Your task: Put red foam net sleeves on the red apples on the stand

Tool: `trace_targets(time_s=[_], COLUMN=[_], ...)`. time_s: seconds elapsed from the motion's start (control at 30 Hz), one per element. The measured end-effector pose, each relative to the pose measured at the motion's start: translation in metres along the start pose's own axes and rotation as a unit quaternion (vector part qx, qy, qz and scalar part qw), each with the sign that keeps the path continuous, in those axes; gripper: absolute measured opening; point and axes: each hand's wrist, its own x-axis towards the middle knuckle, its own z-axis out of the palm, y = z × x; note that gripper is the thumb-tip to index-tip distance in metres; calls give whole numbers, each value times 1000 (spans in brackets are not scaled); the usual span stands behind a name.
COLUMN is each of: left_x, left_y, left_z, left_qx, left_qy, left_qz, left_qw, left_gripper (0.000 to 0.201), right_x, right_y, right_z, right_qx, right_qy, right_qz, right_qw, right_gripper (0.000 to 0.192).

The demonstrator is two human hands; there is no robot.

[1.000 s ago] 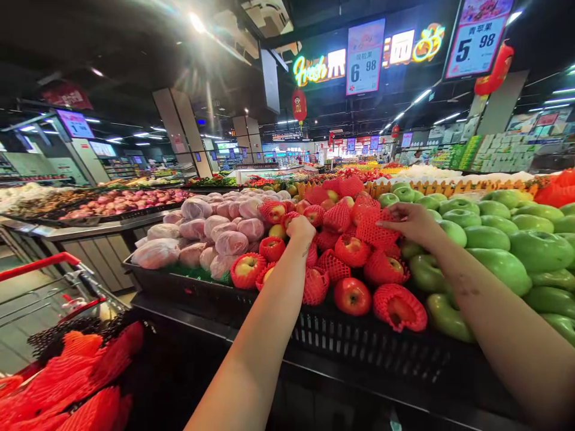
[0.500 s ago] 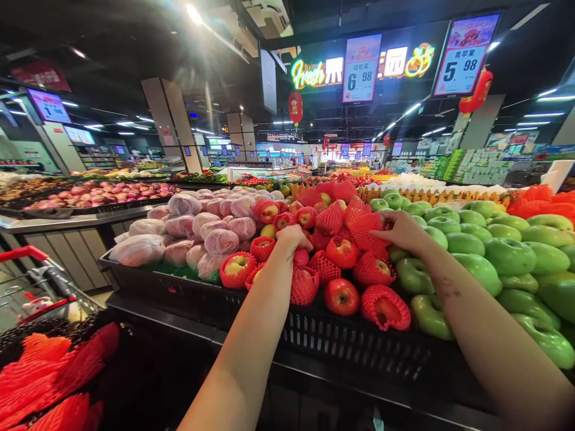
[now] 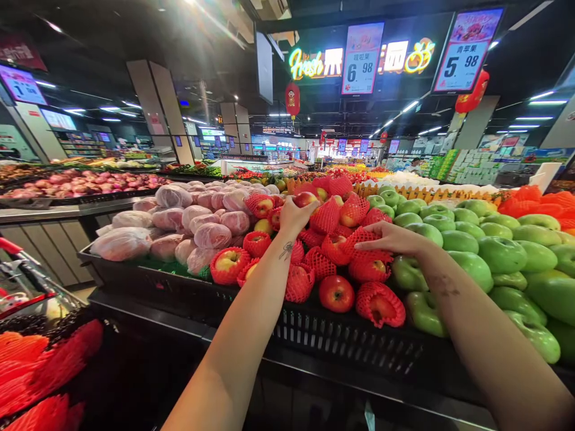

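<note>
My left hand (image 3: pixel 293 216) is raised over a pile of red apples and grips a bare red apple (image 3: pixel 305 199) from below. My right hand (image 3: pixel 392 238) lies flat on a red foam net (image 3: pixel 359 238) on top of the pile, fingers stretched toward the left. Most apples in the black crate (image 3: pixel 332 338) wear red foam nets; one bare red apple (image 3: pixel 336 293) sits at the front.
Green apples (image 3: pixel 498 254) fill the right of the display, plastic-wrapped pale fruit (image 3: pixel 211 235) the left. A cart with red foam nets (image 3: pixel 42 365) stands at lower left. Price signs (image 3: pixel 362 58) hang above; more produce stands run behind.
My left hand has lifted off the pile with a bare red apple in it. My right hand has lowered and flattened onto a foam net. The view has shifted slightly right.
</note>
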Motion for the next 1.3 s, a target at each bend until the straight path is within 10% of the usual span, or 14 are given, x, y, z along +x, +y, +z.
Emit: trace_targets(time_s=[0.1, 0.23, 0.43, 0.6, 0.87, 1.3], left_x=[-6, -14, -17, -20, -28, -28], left_y=[6, 11, 11, 14, 14, -6], left_z=[8, 15, 17, 14, 22, 36], left_qx=[-257, -352, -335, -399, -485, -299], left_qy=[-125, -260, -245, -252, -291, -364], left_qz=[-65, -86, -103, -83, -59, -30], left_qw=[956, 895, 904, 877, 823, 882], left_gripper=[48, 58, 51, 58, 30, 42], right_x=[1, 3, 11, 17, 18, 21], right_y=[0, 6, 12, 21, 18, 16], right_z=[0, 5, 7, 3, 5, 18], right_qx=[-26, 73, 236, 145, 72, -114], right_qy=[-22, 66, 155, 213, 297, 251], right_qz=[-30, -44, 9, -22, -107, -165], right_qw=[999, 994, 959, 966, 946, 947], right_gripper=[51, 51, 32, 24, 73, 95])
